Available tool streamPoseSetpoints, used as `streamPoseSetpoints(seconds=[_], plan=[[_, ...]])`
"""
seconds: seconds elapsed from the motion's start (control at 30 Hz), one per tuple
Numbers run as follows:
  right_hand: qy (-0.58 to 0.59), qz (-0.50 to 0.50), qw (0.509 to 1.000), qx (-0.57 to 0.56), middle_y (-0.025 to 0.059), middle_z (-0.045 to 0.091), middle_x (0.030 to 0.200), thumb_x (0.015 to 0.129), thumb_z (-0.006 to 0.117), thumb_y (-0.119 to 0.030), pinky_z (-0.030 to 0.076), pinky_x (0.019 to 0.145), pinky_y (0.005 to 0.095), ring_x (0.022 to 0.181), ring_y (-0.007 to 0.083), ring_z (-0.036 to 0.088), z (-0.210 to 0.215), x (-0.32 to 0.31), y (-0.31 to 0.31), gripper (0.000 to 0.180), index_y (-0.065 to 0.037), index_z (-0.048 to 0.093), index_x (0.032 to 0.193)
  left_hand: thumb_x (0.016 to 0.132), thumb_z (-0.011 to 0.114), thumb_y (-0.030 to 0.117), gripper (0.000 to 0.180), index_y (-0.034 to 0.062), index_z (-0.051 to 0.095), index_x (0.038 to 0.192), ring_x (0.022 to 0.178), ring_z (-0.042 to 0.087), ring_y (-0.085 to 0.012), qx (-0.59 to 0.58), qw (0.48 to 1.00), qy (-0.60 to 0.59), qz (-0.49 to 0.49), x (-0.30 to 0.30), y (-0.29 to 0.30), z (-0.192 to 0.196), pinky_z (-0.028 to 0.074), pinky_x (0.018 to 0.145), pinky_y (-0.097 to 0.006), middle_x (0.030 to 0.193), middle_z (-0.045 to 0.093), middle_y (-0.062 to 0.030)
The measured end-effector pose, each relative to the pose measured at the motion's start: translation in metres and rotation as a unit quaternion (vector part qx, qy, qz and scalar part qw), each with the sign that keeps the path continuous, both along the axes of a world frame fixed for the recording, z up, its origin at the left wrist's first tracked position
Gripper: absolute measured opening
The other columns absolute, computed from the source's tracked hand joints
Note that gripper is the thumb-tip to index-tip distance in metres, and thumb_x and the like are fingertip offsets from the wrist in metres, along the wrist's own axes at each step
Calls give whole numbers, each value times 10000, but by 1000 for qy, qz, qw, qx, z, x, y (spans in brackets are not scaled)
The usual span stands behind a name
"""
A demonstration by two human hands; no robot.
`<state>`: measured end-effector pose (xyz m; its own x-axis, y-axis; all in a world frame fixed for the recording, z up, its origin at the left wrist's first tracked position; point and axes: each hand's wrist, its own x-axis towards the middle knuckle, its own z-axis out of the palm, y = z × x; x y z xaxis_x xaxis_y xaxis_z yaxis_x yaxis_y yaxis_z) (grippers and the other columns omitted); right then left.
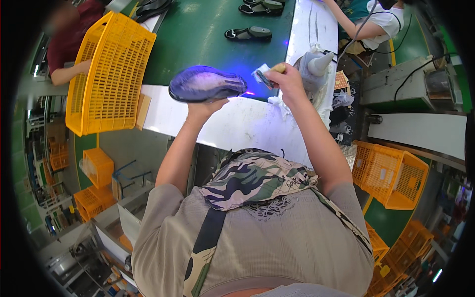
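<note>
My left hand (205, 110) grips a dark, glossy shoe (208, 84) from below, with its pale, bare underside turned up. The fingers under the shoe are mostly hidden. To its right, my right hand (287, 79) is closed round a small brush (269, 75) with a tan handle and a whitish, greenish head. A short gap separates the brush from the shoe's narrower end. Both hands are over the near edge of the white worktop (163, 106), where violet-blue light falls between them.
Several black shoes (249, 33) lie on the green belt (208, 44) ahead. A whitish spouted bottle (319, 64) stands at right. A yellow crate (111, 74) stands left, a co-worker's hand (84, 67) at it. Another person (371, 29) is far right; orange crates (391, 173) stand behind.
</note>
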<state>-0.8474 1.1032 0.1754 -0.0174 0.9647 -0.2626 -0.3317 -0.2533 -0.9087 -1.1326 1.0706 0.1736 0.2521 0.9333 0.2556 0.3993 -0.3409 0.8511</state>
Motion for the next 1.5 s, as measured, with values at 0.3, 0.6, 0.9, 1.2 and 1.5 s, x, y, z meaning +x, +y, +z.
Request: streamPoseSetpoints(seconds=[0.3,0.6,0.9,1.2,1.5], plan=[[43,112,993,-10,15,590,730,774,743,-33,446,563,252,624,108,560,17,-53,-2,171,-79,579,795,800,774,149,586,6,548,1321,1117,631,-209,-135,960,-237,-68,-5,-50,32,483,1004,-344,1240,636,-141],[123,225,967,4,19,600,738,774,718,-41,465,634,261,672,115,578,49,-68,-14,126,-72,599,798,581,852,108,555,42,659,1097,809,687,-222,17,995,96,17,-3,-82,68,539,788,-314,914,696,-109],[82,261,948,160,7,570,805,781,724,-57,444,674,256,716,99,541,82,-85,-12,159,-53,581,852,527,845,63,508,-5,648,990,771,635,-150,-195,976,84,-40,-23,-114,64,517,755,-294,848,685,-72],[20,306,900,309,58,638,852,730,720,-28,471,707,249,811,119,591,60,-126,-25,182,-33,543,770,547,845,51,562,-28,641,1065,848,624,-141,-373,917,-141,-2,-39,-162,51,511,817,-286,942,677,-45],[-19,402,858,320,94,619,895,728,664,30,456,774,285,931,159,586,44,-175,-85,180,-49,507,768,603,784,63,554,-46,623,1122,893,661,-210,-402,846,-343,76,-85,-207,34,518,868,-324,1000,687,-98]])
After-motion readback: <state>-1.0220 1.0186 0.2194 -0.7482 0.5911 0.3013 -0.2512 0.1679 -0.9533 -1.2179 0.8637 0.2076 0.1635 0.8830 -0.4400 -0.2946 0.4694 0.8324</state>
